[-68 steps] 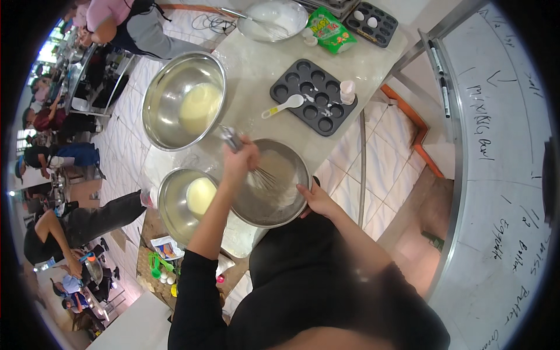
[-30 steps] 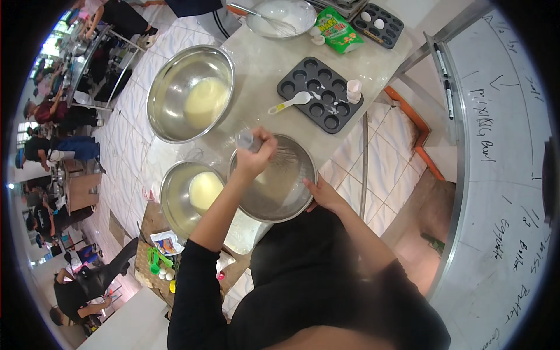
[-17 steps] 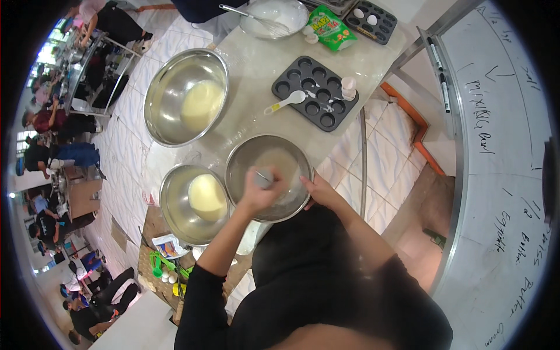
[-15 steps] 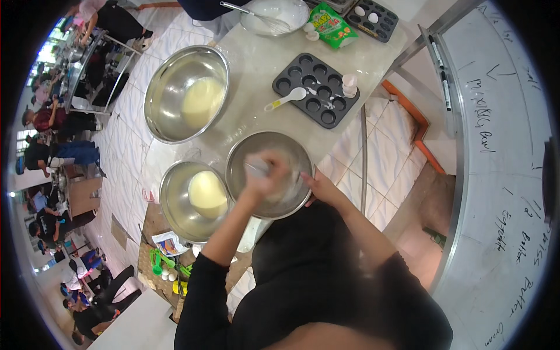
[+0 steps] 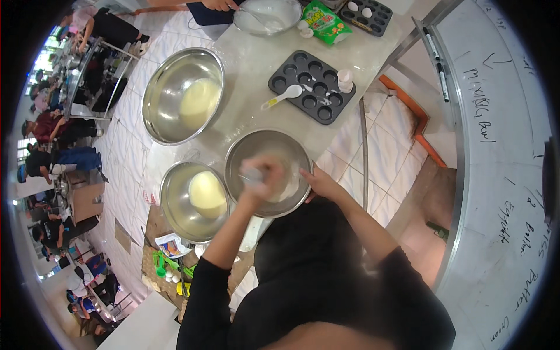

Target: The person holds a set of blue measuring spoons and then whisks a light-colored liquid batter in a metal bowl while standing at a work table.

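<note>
My left hand (image 5: 262, 176) is inside a metal mixing bowl (image 5: 240, 146), closed round a silver-handled utensil (image 5: 251, 175). Motion blurs the hand, and the utensil's working end cannot be made out. Pale, wet-looking stuff (image 5: 290, 188) lies in the bowl's bottom. At the bowl's right rim, my right hand (image 5: 321, 183) grips the edge, thumb over the rim and fingers outside. Touching or close on the left is a smaller steel bowl (image 5: 172, 201) holding a pale yellow mass (image 5: 207, 193). A larger steel bowl (image 5: 154, 105) farther off holds a similar mass (image 5: 200, 104).
On the table (image 5: 251, 87) lie a dark muffin tin (image 5: 324, 104) with a white measuring spoon (image 5: 290, 92) and eggshells (image 5: 345, 80), and a green packet (image 5: 325, 23). A co-worker's hand (image 5: 220, 4) reaches a far bowl (image 5: 286, 23). A whiteboard (image 5: 496, 192) stands right.
My left hand has shifted slightly within the bowl, still blurred. My right hand keeps its grip on the rim. A co-worker's hand has come in at the far bowl's whisk.
</note>
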A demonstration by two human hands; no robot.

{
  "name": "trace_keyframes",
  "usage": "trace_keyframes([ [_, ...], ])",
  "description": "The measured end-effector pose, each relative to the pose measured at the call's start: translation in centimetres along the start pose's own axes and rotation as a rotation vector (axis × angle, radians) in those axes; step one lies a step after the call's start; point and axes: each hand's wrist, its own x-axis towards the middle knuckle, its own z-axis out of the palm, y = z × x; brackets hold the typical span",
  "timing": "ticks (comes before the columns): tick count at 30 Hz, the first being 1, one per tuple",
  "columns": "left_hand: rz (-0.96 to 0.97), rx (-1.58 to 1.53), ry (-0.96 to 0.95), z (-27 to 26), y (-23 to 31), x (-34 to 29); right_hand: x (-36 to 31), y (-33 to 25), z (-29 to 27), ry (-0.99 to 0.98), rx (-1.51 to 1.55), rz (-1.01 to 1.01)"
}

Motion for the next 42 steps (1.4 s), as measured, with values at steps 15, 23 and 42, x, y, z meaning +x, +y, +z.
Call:
trace_keyframes([
  [15, 0.023, 0.157, -0.009, -0.6, 1.9, -2.1, 0.1, 0.4, -0.3, -0.055, 0.048, -0.072],
  [23, -0.161, 0.430, 0.337, -6.5, 5.9, -8.7, 0.3, 1.1, 0.1, 0.009, 0.012, -0.030],
  [42, -0.515, 1.606, -0.457, -7.6, 3.1, -11.0, 5.4, 0.9, -0.4, 0.243, -0.126, -0.303],
])
